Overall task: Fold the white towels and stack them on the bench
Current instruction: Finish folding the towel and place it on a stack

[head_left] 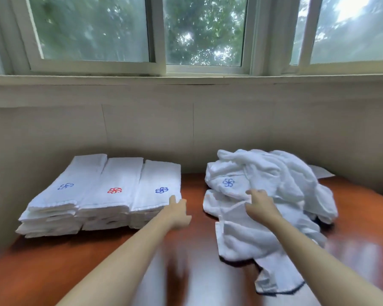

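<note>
Right hand (pixel 260 203) pinches a fold of the crumpled white terry towel heap (pixel 272 195) at right on the glossy red-brown wooden bench (pixel 53 261). Left hand (pixel 178 209), fingers apparently straight (blurred), touches the near right corner of three side-by-side stacks of folded white embroidered towels (pixel 102 195) at left.

So the three stacks of folded white terry towels (pixel 102 195) each have a little embroidered pinwheel flower on top: blue on the left stack, red on the middle, blue on the right. The crumpled pile of white towels (pixel 270 195) shows one more blue flower, plus a dark navy trim along one hem. Glossy reddish-brown wooden bench (pixel 53 272), beige wall (pixel 142 120), white window frames (pixel 161 40).
</note>
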Demonstrator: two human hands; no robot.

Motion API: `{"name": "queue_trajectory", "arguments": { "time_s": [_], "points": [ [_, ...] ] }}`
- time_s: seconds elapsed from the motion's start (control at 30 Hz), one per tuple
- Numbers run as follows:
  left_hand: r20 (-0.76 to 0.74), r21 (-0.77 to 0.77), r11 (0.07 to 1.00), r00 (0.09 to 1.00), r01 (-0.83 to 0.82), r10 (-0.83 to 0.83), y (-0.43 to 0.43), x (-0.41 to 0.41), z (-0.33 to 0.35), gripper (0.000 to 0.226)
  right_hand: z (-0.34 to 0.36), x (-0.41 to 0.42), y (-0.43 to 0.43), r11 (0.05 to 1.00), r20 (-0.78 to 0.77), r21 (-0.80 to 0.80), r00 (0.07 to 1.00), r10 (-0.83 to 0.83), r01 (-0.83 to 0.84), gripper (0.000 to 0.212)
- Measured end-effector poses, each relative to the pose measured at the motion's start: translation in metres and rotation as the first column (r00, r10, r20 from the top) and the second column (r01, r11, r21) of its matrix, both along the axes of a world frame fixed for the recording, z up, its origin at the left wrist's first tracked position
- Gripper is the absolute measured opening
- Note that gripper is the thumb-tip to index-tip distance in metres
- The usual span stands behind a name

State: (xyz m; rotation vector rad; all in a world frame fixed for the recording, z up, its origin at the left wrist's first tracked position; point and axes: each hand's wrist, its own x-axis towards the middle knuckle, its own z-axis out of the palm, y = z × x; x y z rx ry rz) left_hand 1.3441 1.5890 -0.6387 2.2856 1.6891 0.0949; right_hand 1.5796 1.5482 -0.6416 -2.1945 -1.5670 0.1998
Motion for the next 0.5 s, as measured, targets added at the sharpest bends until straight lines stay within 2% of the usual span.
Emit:
{"name": "queue_trajectory", "arguments": {
  "time_s": [0.13,0.27,0.33,0.4,0.5],
  "points": [
    [0.129,-0.034,0.989,0.982,0.142,-0.136,0.007,0.086,-0.008,0.06,0.0,0.061,-0.009,0.981,0.011,0.102,0.986,-0.165,0.163,0.053],
    [0.275,0.031,0.981,0.942,0.19,-0.191,0.023,0.157,-0.017,0.065,-0.007,0.106,-0.003,0.98,0.071,0.046,0.978,-0.194,0.191,0.067],
    [0.346,0.068,0.974,0.911,0.216,-0.226,0.031,0.185,-0.022,0.072,-0.013,0.119,0.005,0.987,0.056,0.03,0.985,-0.161,0.159,0.067],
    [0.357,0.116,0.966,0.898,0.233,-0.259,0.037,0.207,-0.028,0.075,-0.02,0.127,0.012,0.99,-0.024,0.075,0.993,-0.114,0.116,0.059],
    [0.273,0.194,0.958,0.927,0.209,-0.257,0.042,0.231,-0.035,0.065,-0.026,0.13,0.02,0.946,-0.081,0.299,0.991,-0.104,0.124,0.024]
  ]
}}
